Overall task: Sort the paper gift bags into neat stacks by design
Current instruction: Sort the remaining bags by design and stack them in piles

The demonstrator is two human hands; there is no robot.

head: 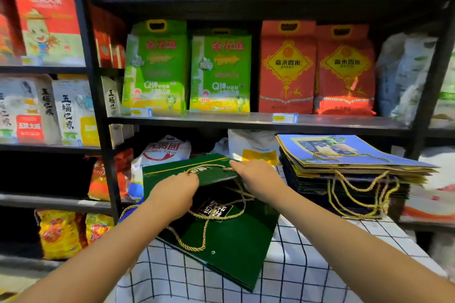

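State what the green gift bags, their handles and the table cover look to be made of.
Green gift bags: stiff paper or card, probably a satin coating; flat faces, crisp edges, soft sheen.
Handles: twisted gold cord; spiral strands show.
Table cover: white fabric, apparently, with a dark grid; it drapes and creases.

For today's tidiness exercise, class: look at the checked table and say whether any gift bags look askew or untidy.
Yes. The dark green paper gift bags lie skewed, one corner overhanging the checked tablecloth, gold cord handles sprawling. The left hand and right hand hold the top bag. The blue paper bag stack is fanned unevenly.
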